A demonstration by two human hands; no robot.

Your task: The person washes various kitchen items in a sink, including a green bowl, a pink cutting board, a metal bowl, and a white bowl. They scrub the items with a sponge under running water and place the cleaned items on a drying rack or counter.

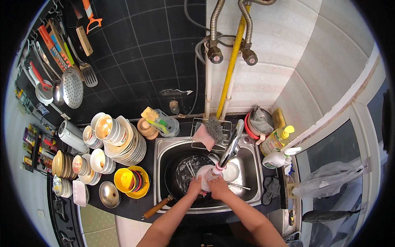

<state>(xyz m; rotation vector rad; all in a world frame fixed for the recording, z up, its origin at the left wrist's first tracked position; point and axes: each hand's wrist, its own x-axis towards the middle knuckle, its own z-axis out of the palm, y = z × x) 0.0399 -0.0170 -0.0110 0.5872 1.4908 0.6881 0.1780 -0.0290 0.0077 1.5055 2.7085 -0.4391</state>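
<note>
Both my hands are over the stainless steel sink (257, 193), on a white bowl (204, 173) under the chrome faucet (231, 145). My left hand (195, 187) grips the bowl's left side. On its right side lies my right hand (218, 187), its fingers partly hidden by the faucet's pink-ringed outlet. Below the bowl a dark wok (171, 173) with a wooden handle (157, 207) sits in the sink, holding sudsy water and a pair of chopsticks (189, 169). Another white bowl (230, 172) rests in the sink to the right, near a metal utensil handle (239, 186).
A wire rack (226, 126) behind the sink holds a pink cloth (203, 137) and steel wool (215, 129). Stacked plates (135, 151), white bowls (101, 162) and yellow bowls (125, 179) crowd the left counter. Detergent (274, 140) and a spray bottle (274, 160) stand at right.
</note>
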